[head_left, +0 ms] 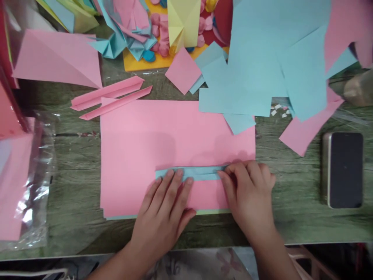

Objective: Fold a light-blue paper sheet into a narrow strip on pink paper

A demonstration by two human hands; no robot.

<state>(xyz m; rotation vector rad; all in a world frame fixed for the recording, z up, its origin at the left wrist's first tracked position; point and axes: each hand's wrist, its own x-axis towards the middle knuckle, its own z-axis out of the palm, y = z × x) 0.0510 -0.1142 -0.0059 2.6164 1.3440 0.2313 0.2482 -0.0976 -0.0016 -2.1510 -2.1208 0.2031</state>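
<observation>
A narrow folded strip of light blue paper (202, 174) lies across a stack of pink paper sheets (131, 147). My left hand (164, 206) rests flat, its spread fingertips pressing on the strip's left part. At the strip's right end, my right hand (250, 190) pinches the paper between thumb and forefinger, with its other fingers curled. The strip's far right tip is hidden under that hand. Two folded pink paper strips (116, 95) lie at the stack's upper left corner.
Large light blue sheets and cut pieces (256, 58) overlap the stack's upper right. A phone (346, 170) lies at the right. Clear plastic sleeves with pink paper (37, 186) stand at the left. Behind are a yellow tray (136, 64) and a small pink square (183, 70).
</observation>
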